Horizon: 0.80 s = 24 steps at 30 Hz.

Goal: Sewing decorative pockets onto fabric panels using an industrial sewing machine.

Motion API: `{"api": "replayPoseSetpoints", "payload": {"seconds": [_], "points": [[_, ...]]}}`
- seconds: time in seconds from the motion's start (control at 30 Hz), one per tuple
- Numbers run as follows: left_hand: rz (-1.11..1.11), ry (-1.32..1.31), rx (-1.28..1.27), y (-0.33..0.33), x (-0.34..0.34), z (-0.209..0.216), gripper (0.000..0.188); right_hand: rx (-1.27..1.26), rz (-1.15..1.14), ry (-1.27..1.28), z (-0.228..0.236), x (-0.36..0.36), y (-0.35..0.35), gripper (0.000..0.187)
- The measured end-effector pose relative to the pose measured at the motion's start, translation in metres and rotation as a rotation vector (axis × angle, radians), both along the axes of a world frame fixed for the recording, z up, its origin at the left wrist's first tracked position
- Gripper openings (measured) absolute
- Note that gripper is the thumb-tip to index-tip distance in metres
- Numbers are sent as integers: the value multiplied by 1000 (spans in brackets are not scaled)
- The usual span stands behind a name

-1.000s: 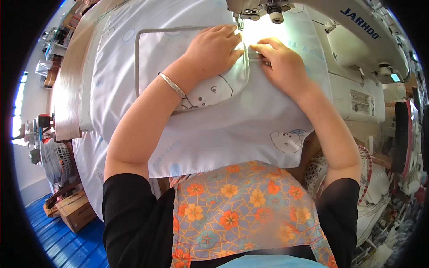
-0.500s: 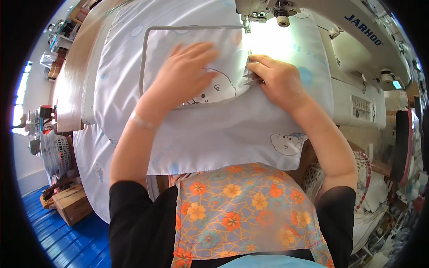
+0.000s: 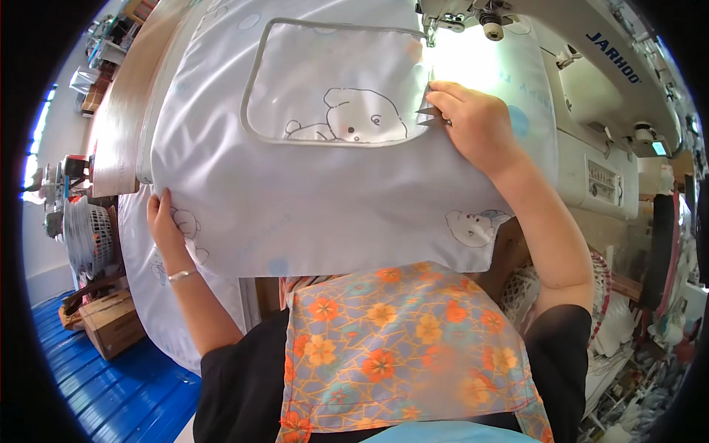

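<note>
White satiny fabric [image 3: 332, 199] with cartoon animal prints is spread over the sewing machine bed. On it lies a rounded patch [image 3: 288, 81] edged in grey, its upper right corner near the presser foot [image 3: 430, 38]. At the fabric's left edge my left hand [image 3: 166, 227] pinches the cloth between thumb and fingers. My right hand [image 3: 476, 129] is closed round small metal thread snips [image 3: 429, 117], beside the patch's right edge. Their pointed grey blades stick out to the left, and the rest is hidden in the palm.
The sewing machine arm [image 3: 576, 44] spans the upper right, with a bright light over the needle area. A wooden tabletop [image 3: 122, 133] runs along the left. On the blue floor stands a cardboard box [image 3: 112, 323]; a white basket [image 3: 96, 232] sits above it.
My left hand has left the patch and moved down and left to the fabric's edge, uncovering the animal print. The patch appears slightly higher in view. My right hand still holds the snips.
</note>
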State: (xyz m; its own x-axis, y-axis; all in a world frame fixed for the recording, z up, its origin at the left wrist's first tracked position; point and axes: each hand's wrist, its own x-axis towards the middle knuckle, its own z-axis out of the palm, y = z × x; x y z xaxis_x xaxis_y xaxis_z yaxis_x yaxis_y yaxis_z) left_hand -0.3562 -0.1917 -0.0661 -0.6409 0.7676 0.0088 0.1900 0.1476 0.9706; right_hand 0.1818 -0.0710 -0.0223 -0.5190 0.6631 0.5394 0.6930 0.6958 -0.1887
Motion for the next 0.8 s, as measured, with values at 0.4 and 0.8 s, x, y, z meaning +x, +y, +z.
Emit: {"api": "replayPoseSetpoints", "payload": {"seconds": [0.4,0.8], "points": [[-489,1226,314,70,173,59,53,42,-94,-72,0,-2,6,29],[-660,1155,287,71,212,51,24,-89,-14,62,5,-11,-31,35]]}}
